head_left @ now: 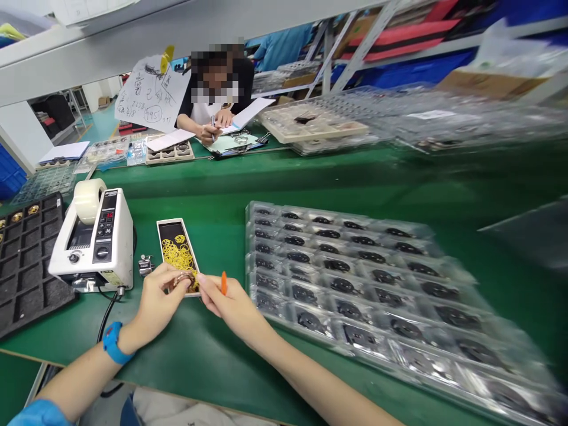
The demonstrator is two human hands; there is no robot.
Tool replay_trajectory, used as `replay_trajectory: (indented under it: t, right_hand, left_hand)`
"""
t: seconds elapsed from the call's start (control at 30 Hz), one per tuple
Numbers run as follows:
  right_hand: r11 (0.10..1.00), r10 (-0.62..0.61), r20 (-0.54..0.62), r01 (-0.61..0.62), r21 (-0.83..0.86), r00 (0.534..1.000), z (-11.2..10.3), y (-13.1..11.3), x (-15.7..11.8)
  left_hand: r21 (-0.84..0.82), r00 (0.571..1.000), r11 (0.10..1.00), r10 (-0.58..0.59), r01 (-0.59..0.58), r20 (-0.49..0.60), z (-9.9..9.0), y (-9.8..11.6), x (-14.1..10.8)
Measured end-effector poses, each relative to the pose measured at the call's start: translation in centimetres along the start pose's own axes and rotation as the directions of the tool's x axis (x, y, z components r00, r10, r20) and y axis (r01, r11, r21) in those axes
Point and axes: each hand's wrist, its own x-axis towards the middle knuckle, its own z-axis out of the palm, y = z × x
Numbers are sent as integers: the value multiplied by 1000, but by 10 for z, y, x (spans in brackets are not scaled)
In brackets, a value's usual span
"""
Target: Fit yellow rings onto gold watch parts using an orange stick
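My left hand (162, 297), with a blue band at the wrist, is closed round a small round brown metal part (183, 280). Beside it my right hand (228, 302) has its thumb and fingers pinched at the part's right edge, and an orange-tipped tool (224, 283) sticks up from it. Both hands are over the near end of a narrow white box (191, 244) that holds many yellow rings (176, 254). The lower part of the tool is hidden by the fingers.
A white tape dispenser (95, 236) and a small metal counter (145, 265) stand left of the box. Further left lies a black compartment tray (33, 266). Clear plastic trays of dark parts (339, 266) cover the right. Across the bench a person (217, 89) writes.
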Motion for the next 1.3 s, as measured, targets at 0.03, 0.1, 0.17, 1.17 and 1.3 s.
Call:
replay_trajectory:
  t: [0.03, 0.1, 0.17, 1.17, 1.3]
  right_hand:
    - [997, 40, 7, -40, 64, 999, 1, -2, 0]
    - [975, 86, 43, -93, 201, 995, 1, -6, -1]
    - [948, 97, 54, -109, 300, 994, 0, -10, -2]
    - [997, -47, 162, 35, 74, 986, -10, -17, -13]
    - [973, -30, 235, -25, 230, 971, -7, -18, -15]
  left_hand:
    - [147, 988, 978, 154, -148, -31, 1, -3, -1]
    - [406, 907, 828, 420, -387, 8, 3, -7, -4]
    - [554, 844, 674, 525, -489, 108, 3, -6, -7]
    - [174, 997, 985, 1, -14, 73, -84, 74, -38]
    - [43, 976, 995, -98, 91, 192, -46, 67, -36]
